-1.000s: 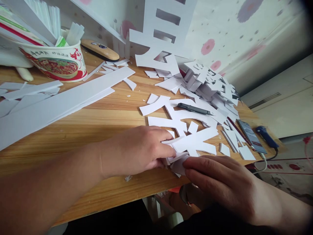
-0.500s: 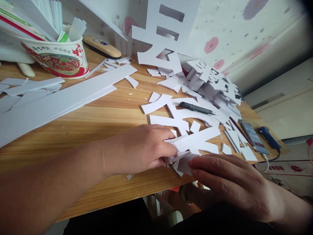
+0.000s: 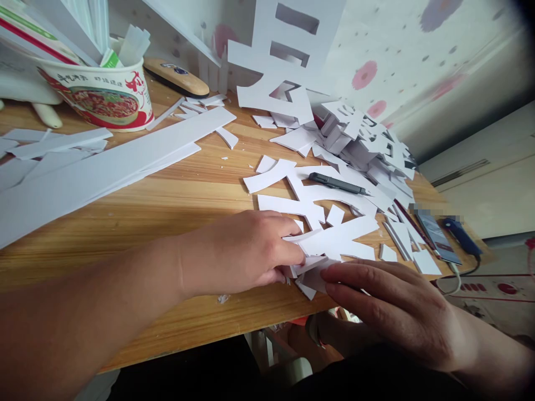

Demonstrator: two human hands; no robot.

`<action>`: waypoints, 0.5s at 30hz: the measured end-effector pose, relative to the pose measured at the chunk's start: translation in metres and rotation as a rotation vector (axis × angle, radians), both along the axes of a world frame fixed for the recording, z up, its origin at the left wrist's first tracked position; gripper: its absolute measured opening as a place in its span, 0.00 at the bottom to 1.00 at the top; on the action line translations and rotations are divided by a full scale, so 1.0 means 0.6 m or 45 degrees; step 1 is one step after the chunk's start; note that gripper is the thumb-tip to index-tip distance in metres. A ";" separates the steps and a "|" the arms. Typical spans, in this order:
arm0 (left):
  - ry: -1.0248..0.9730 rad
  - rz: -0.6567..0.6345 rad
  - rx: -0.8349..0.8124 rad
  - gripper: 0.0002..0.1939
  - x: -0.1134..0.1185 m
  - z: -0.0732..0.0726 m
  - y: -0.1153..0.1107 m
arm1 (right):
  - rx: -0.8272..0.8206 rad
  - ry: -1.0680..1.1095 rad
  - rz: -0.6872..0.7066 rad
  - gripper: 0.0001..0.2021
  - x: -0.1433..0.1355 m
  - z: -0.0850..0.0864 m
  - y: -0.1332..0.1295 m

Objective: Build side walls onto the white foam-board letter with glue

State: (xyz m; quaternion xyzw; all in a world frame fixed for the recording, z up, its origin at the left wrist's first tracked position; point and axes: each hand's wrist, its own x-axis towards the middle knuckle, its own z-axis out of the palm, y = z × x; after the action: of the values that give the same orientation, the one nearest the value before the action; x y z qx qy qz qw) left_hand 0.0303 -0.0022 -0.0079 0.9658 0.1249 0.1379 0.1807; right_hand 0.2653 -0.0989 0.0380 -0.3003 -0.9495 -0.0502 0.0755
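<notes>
My left hand (image 3: 257, 253) is closed at the desk's front edge, its thumb and fingers around small white foam-board pieces (image 3: 309, 264). From the right, my right hand (image 3: 397, 309) reaches in with its fingers pressed together, their tips against a shaded white piece in the same cluster; its thumb is hidden. Just beyond the fingers lies a branched white cut-out (image 3: 343, 236). Behind that, a black craft knife (image 3: 338, 184) rests on another white cut-out (image 3: 271, 177). A loose white scrap (image 3: 306, 289) sits below the fingertips.
A paper noodle bowl (image 3: 104, 103) with strips stands back left, near a wooden-topped case (image 3: 178, 78). Long white strips (image 3: 125, 159) cross the left side. A large cut-out character (image 3: 276, 67) leans on the wall beside a heap of offcuts (image 3: 368, 139). A phone (image 3: 437, 236) lies right.
The view has shifted slightly. Both hands stay at the same pieces, and the right fingertips have moved a little to the left over the shaded piece.
</notes>
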 end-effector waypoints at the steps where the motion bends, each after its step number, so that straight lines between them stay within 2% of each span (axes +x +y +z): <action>1: -0.013 -0.004 0.000 0.09 0.000 -0.001 0.000 | -0.004 0.000 0.001 0.10 0.000 0.000 -0.001; 15: -0.032 -0.011 -0.016 0.08 0.000 -0.003 0.000 | 0.098 0.140 -0.015 0.10 -0.019 -0.014 0.000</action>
State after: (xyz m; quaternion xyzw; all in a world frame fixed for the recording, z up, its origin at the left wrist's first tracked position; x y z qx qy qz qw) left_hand 0.0302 -0.0021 -0.0095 0.9633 0.1193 0.1486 0.1889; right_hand 0.2542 -0.0989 0.0295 -0.3051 -0.9395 -0.0705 0.1387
